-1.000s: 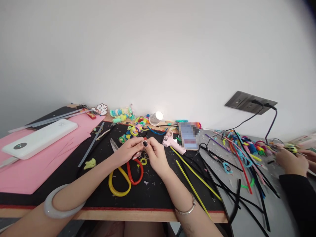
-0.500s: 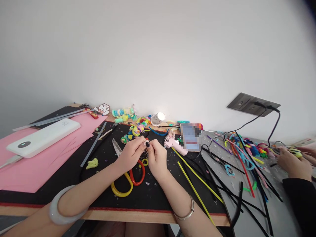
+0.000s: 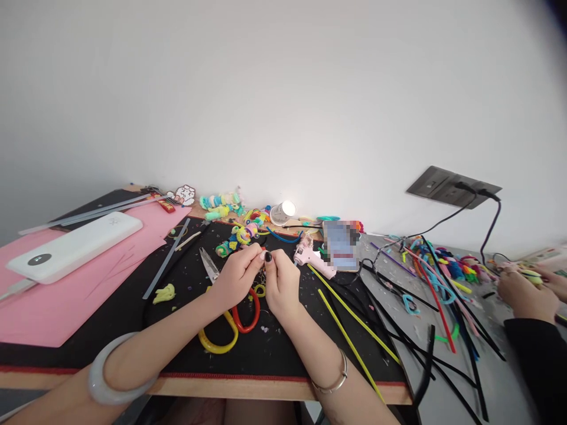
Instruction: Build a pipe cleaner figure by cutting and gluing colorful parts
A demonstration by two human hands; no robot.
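Note:
My left hand (image 3: 239,274) and my right hand (image 3: 282,283) meet above the black mat (image 3: 283,360), thumbs side by side and fingers curled in a pinch. What they pinch is mostly hidden; a small reddish bit shows by the fingertips. Beneath my wrists lie scissors (image 3: 219,349) with one yellow and one red handle, blades pointing away to the left. Just beyond my hands rests a colourful fuzzy pipe-cleaner figure (image 3: 239,238). A pink glue gun (image 3: 312,258) lies right of my right hand. Two yellow pipe cleaners (image 3: 348,339) stretch toward the table's front edge.
On the left, a white power bank (image 3: 75,245) lies on pink paper (image 3: 88,301). A paper cup (image 3: 282,213) and a phone (image 3: 341,247) are near the wall. At right, black pipe cleaners (image 3: 425,354) cover a grey table, where another person's hand (image 3: 527,295) holds something yellowish.
My hands stay pinched together in nearly the same place, with the thumbs shifted slightly. The other person's hand on the right has barely moved.

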